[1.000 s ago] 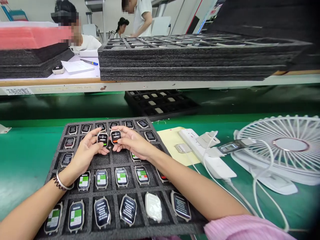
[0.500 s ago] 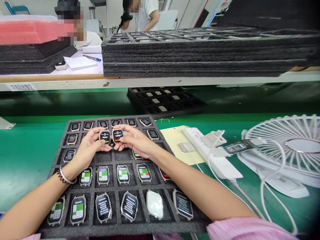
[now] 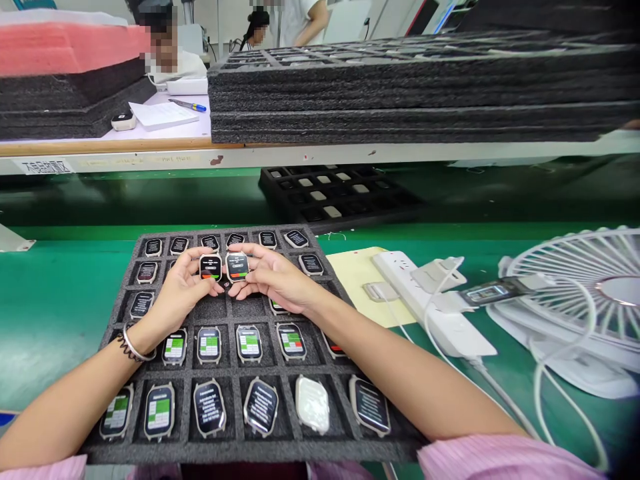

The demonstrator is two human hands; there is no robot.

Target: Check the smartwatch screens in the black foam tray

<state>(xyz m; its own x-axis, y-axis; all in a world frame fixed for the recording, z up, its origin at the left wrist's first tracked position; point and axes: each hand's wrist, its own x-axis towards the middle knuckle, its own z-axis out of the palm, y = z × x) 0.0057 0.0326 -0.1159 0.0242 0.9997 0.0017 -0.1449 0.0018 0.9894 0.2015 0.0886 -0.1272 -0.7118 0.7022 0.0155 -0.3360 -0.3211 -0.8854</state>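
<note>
A black foam tray (image 3: 227, 313) with square pockets lies on the green bench in front of me, with several strapless smartwatch bodies in it, screens lit. My left hand (image 3: 175, 297) holds one watch body (image 3: 211, 267) just above the tray's third row. My right hand (image 3: 273, 280) holds a second watch body (image 3: 237, 267) right beside it; its screen shows a red and green bar. One watch (image 3: 312, 404) in the front row lies face down, white back up.
A white power strip (image 3: 435, 313) with plugs and cables lies right of the tray on a yellow sheet (image 3: 357, 277). A white fan (image 3: 590, 293) lies at far right. Stacked foam trays (image 3: 400, 93) fill the shelf above; another tray (image 3: 335, 193) sits behind. People work beyond.
Both hands kept the two watches side by side above the tray. The right watch's screen now shows a red and green bar. The camera tilted slightly.
</note>
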